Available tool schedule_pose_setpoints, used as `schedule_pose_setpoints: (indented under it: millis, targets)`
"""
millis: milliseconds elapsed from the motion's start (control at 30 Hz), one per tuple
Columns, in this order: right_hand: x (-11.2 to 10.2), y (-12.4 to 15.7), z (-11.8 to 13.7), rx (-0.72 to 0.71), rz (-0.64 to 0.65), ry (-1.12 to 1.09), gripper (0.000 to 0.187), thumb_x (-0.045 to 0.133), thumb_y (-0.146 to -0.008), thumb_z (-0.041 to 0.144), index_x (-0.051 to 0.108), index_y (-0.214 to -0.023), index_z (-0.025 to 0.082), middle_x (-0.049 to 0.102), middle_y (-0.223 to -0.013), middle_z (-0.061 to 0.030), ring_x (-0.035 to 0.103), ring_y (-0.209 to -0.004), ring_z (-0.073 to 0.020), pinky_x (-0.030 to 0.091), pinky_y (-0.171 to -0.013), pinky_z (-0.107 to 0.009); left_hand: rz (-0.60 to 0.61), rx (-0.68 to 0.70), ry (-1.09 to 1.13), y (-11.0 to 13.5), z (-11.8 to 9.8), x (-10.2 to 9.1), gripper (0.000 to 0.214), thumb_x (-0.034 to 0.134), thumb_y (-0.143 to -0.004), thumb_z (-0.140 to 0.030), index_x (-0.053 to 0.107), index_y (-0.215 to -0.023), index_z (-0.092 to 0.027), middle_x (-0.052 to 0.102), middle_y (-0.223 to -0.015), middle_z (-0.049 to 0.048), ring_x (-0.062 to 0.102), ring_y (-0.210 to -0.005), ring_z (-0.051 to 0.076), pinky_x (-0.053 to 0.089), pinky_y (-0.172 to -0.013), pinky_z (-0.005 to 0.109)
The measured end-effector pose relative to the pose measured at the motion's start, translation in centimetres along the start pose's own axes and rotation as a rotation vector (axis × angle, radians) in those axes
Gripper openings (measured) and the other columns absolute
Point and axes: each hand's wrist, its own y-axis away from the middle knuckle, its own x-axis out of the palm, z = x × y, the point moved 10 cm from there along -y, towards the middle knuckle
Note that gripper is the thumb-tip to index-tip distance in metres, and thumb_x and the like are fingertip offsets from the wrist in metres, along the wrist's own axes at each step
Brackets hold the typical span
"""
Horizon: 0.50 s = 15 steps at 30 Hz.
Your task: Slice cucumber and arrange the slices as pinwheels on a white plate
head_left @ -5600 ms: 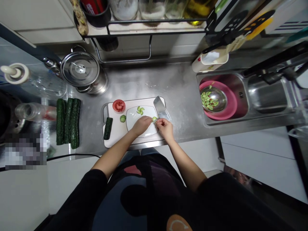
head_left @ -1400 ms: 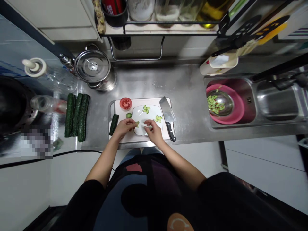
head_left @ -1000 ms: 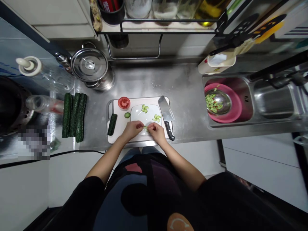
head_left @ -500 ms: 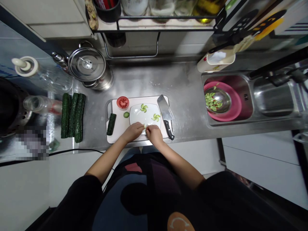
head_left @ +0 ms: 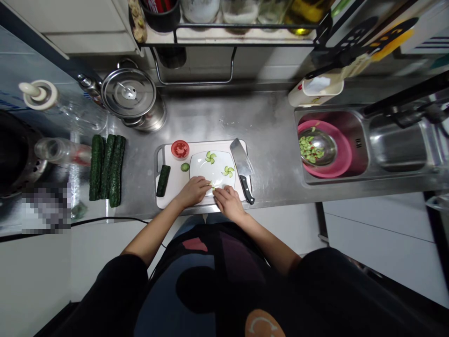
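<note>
Fingers [head_left: 205,183] of both hands [head_left: 193,191] [head_left: 229,203] angled inward, nearly meeting over white plate [head_left: 213,170], pinch on cucumber slice [head_left: 213,188] unclear

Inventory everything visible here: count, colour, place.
Cutting board: 1, white, on counter
Plate: 1, white, on board
Cucumber pinwheels: 2, green, on plate
Loose slices: count unclear, green, plate's near edge
Tomato half: 1, red, board's far left
Cucumber end: 1, green, left of plate
Cucumber section: 1, green, board's left
Cleaver: 1, steel, right of plate
Whole cucumbers: 3, green, counter's left
Lidded pot: 1, steel, back left
Containers: 2, clear, far left
Sink: 1, steel, right
Basin: 1, pink, in sink
Bowl: 1, steel, in basin
Cut pieces: many, green and red, in bowl
Utensil holder: 1, cream, behind sink
Rack: 1, black, top
Jars: several, clear, on rack
Left hand: 1, bare, plate's near edge
Right hand: 1, bare, likewise
</note>
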Motion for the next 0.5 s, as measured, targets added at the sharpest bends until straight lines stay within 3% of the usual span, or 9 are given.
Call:
schedule_pose_setpoints:
  millis: [500]
  targets:
    - [-0.08, 0.13, -0.01, 0.005, -0.003, 0.005, 0.032, 0.046, -0.096, 0.027, 0.064, -0.122, 0.021, 0.061, -0.122, -0.0083, 0.042, -0.109, -0.0247, 0.040, -0.084, -0.035, 0.001, -0.043, 0.003, 0.62, 0.00, 0.02, 0.035, 0.049, -0.084, -0.014, 0.066, -0.114, -0.022, 0.065, -0.117, 0.0099, 0.050, -0.108, 0.025, 0.041, -0.089, 0.044]
